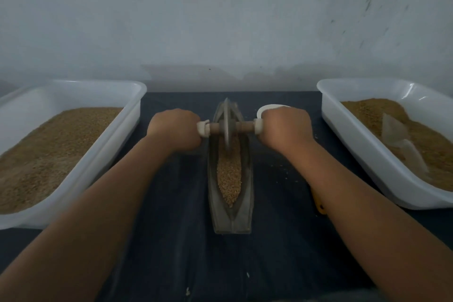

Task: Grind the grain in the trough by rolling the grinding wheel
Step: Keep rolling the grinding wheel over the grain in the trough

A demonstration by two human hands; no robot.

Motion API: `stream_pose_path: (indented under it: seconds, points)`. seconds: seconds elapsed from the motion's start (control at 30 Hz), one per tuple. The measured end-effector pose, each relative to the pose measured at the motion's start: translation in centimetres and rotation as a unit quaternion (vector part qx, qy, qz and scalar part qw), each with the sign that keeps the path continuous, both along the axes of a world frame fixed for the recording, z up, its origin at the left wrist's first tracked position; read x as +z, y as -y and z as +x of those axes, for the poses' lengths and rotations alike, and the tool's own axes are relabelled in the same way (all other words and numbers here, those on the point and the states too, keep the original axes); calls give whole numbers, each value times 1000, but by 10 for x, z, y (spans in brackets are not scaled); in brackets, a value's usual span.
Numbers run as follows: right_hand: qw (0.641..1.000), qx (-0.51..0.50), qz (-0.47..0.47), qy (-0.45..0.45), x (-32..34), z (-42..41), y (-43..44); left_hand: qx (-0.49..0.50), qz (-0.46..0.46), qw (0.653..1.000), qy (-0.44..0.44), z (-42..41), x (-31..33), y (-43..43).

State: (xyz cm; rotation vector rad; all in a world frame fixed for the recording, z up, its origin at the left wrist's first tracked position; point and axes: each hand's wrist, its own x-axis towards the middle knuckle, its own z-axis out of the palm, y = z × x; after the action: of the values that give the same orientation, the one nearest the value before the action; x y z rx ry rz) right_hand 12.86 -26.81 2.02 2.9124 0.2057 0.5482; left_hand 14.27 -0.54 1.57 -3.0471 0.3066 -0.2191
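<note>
We are clenching our left hand (175, 130) and right hand (285, 130) around the two ends of a round wooden axle (245, 127), which is wrapped in white beside each fist. The axle is running through the thin grey grinding wheel (227, 130), which is standing on edge in the far half of the narrow, boat-shaped trough (231, 218). Coarse golden grain (229, 174) is filling the pointed channel nearer us. The trough is lying on dark cloth (171, 228) between a smooth white left tub (117, 135) and right tub (343, 135), each holding sandy brown meal.

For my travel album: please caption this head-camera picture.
The left hand and right hand grip the grinding wheel's axle over the grain-filled trough, between two white tubs.
</note>
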Motion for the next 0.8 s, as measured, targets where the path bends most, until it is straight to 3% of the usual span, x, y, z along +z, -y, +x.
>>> stream_pose_path:
  seconds: [0.27, 0.37, 0.57, 0.7, 0.8]
  points:
    - [994, 99, -25, -41, -8, -55, 26, -57, -18, 995, -85, -67, -15, -25]
    - [994, 102, -20, -41, -17, -57, 31, -69, 5, 996, -60, -72, -15, -25]
    - [998, 17, 19, 61, -25, 2, 12, -32, 46, 998, 26, -4, 9, 4]
    - [999, 17, 43, 24, -18, 0, 12, -39, 53, 998, 14, -4, 13, 6]
    - [995, 36, 44, -76, -19, -32, 28, -79, 41, 996, -5, -40, 1, -8]
